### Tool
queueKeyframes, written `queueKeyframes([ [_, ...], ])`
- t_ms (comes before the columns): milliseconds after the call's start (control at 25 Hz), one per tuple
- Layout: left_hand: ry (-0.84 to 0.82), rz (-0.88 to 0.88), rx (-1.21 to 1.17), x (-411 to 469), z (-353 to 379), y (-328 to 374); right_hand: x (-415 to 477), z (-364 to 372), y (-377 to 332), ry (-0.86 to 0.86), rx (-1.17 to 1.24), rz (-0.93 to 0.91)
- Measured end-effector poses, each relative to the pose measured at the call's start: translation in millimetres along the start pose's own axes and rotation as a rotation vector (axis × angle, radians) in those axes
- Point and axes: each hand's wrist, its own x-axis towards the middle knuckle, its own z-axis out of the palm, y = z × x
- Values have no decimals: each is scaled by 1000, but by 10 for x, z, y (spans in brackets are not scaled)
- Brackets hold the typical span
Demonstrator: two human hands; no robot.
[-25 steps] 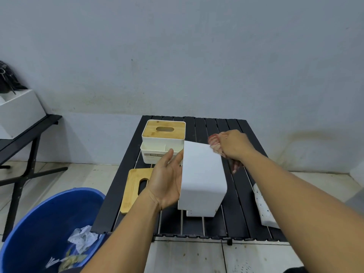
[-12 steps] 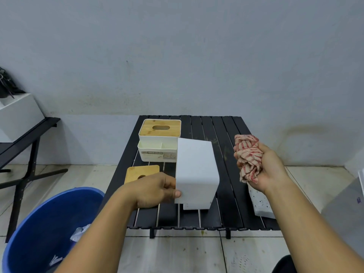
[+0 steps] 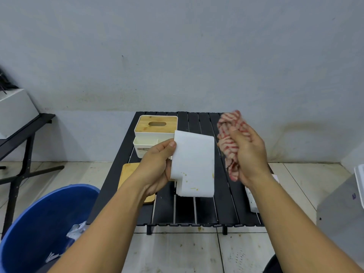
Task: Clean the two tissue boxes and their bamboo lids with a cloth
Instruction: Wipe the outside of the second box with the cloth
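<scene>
Left forearm [image 3: 102, 223] enters from lower left, right forearm [image 3: 291, 223] from lower right; both bare, converging toward frame centre. Left hand [image 3: 157, 166], centre: grips left edge of white tissue box [image 3: 194, 164], thumb [image 3: 171, 144] on near face, fingers out of sight behind it. Right hand [image 3: 250, 156], right of centre: back to camera, fingers curled round bunched cloth [image 3: 229, 138], apart from the box.

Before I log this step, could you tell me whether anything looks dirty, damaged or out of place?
Yes: the white tissue box held by the left hand shows yellowish specks near its lower edge, so it looks unclean. Nothing seems damaged.
</scene>
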Motion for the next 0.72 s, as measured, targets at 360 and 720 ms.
queueKeyframes([
  [360, 53, -79, -229, 46, 20, -124, -201, 389, 341, -659, -1261, -521],
  [720, 256, -103, -159, 40, -19, -23, -473, 23, 591, -711, -943, -874],
])
